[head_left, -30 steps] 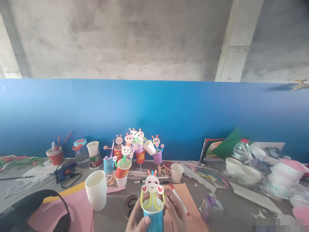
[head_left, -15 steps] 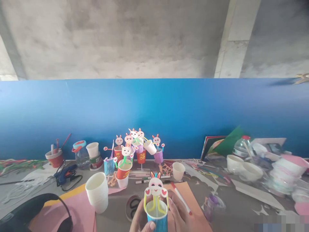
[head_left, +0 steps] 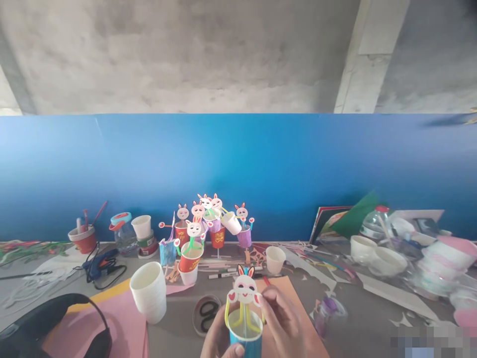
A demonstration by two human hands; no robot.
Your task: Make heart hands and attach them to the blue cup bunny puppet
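Note:
Wrapped round a blue paper cup point(head_left: 246, 346) is my left hand point(head_left: 219, 338), its thumb across the front. Out of the cup rises a white paper rabbit head point(head_left: 246, 288) with pink-lined ears, on a stick. Yellow pipe-cleaner arms point(head_left: 227, 314) bend over the rim and carry round white paws with red hearts. My right hand point(head_left: 281, 318) is closed at the rabbit's right-side paw point(head_left: 258, 299), fingertips against its edge. Beneath the hands lies an orange paper sheet point(head_left: 311, 333).
Several finished rabbit cups point(head_left: 192, 251) stand together at the back. Stacked white cups point(head_left: 148, 293), scissors point(head_left: 208, 315) and a headset point(head_left: 70, 301) lie to the left. A white cup point(head_left: 276, 259), paper scraps point(head_left: 395, 296) and stacked pink-white cups point(head_left: 447, 268) are on the right.
My right hand has risen and its fingers have come to the right-side paw. The rabbit cup has shifted slightly right with my left hand still round it.

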